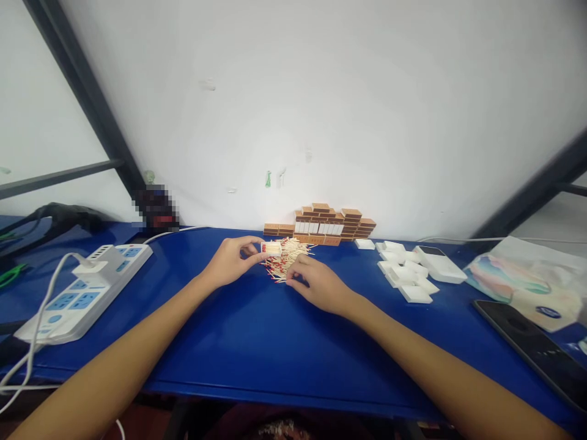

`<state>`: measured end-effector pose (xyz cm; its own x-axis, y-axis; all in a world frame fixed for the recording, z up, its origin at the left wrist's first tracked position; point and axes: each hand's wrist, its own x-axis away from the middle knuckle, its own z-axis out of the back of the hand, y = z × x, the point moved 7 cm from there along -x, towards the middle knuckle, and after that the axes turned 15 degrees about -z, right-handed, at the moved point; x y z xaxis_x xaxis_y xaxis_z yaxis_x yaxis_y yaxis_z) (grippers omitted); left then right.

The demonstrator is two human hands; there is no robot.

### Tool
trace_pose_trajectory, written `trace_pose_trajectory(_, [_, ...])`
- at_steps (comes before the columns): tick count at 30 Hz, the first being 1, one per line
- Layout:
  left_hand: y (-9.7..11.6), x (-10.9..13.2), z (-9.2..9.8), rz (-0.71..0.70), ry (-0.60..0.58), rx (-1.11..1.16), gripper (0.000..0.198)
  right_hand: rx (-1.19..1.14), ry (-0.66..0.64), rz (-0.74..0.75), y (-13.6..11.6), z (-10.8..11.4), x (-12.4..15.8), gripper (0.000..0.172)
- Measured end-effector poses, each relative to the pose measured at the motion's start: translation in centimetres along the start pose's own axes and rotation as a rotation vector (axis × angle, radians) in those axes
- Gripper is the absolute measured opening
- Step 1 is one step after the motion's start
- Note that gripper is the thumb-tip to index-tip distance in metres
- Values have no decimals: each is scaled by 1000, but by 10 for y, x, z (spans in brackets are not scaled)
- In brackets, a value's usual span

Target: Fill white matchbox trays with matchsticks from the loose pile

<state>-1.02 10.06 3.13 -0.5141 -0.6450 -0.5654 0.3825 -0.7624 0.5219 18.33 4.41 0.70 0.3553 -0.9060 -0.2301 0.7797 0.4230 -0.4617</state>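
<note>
My left hand (236, 260) grips a small white matchbox tray (271, 249) between thumb and fingers; matches with red heads lie in it. Behind and below the tray spreads a loose pile of matches (285, 264) on the blue table. At the pile's right front edge is my right hand (316, 282), its thumb and fingertips pinched together at the matches. Whatever sits between those fingertips is too small to make out. Against the wall, several brown matchboxes (351, 223) stand stacked just beyond the pile.
Several white matchbox trays (403, 269) lie to the right, beside a white device (440, 264). Farther right are a tissue pack (527, 281) and a dark phone (527, 345). A white power strip (77, 305) with cables occupies the left of the blue table (257, 348).
</note>
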Motion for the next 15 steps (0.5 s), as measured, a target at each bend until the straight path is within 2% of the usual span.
trace_pose_trajectory(5, [1,0,1,3,4,-3,45,63,-6,36,-10,-11,1,12])
trace_pose_trajectory(9, [5,-1,1,-3,0,-7,44,94,-25,12,-8,-14,-5,4])
trace_pose_trajectory(15, [9,-1,1,-19,-2,-16,43,199,-76,-44,-2,-20,-9,8])
